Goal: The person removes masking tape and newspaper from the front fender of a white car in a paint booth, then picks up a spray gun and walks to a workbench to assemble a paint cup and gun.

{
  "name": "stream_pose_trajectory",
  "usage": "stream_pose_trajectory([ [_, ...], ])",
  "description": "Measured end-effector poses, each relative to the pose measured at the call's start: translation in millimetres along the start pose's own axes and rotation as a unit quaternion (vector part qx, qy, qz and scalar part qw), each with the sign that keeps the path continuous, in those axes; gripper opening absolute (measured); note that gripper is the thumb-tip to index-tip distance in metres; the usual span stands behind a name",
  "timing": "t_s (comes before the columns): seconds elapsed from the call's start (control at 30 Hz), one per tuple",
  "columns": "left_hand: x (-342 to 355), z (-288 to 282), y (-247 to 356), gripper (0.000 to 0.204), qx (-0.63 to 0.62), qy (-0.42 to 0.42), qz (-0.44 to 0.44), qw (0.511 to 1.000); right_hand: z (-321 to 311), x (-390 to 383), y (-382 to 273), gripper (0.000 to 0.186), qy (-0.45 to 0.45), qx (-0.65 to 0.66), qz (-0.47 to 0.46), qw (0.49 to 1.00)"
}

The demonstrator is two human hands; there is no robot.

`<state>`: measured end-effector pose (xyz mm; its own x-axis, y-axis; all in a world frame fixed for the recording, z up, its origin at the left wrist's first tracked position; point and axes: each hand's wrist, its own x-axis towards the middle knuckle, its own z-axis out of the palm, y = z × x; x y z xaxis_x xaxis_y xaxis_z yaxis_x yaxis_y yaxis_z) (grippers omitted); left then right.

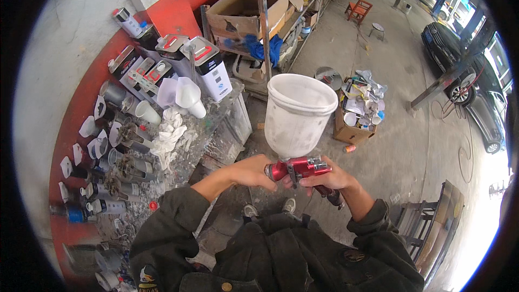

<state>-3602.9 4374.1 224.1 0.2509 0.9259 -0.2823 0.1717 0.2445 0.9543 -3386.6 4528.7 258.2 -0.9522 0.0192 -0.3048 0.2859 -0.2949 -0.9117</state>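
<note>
A red paint spray gun (292, 169) is held up in front of my body, with a large whitish paint cup (298, 124) mounted upright on top. The cup has no lid, and its wall is smudged. My right hand (334, 177) is closed around the gun's rear and handle. At the dark nozzle end, my left hand (250, 172) grips the gun from the left, its fingers partly hidden behind it. Left of the gun, a paint-spattered bench (213, 139) bears crumpled white cloths (168, 135) and translucent plastic cups (188, 97).
Several metal solvent cans (212, 70) and dirty paint containers (121, 143) crowd the bench along the wall. A cardboard box of rubbish (354, 130) stands on the floor ahead. Beyond are a shelf with a large carton (246, 13), a red chair (359, 10) and a dark car (465, 86).
</note>
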Motion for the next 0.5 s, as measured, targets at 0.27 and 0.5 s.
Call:
stream_pose_trajectory([
  [0.27,-15.7,30.2,50.5,0.032,0.319,0.313,-0.014,0.894,18.7,-1.6,-15.3,0.045,0.006,0.084,-0.044,0.995],
  [0.5,-24.8,17.5,57.0,0.021,-0.055,0.035,0.025,0.998,-6.2,-5.6,-17.2,0.034,-0.072,-0.085,-0.031,0.993],
])
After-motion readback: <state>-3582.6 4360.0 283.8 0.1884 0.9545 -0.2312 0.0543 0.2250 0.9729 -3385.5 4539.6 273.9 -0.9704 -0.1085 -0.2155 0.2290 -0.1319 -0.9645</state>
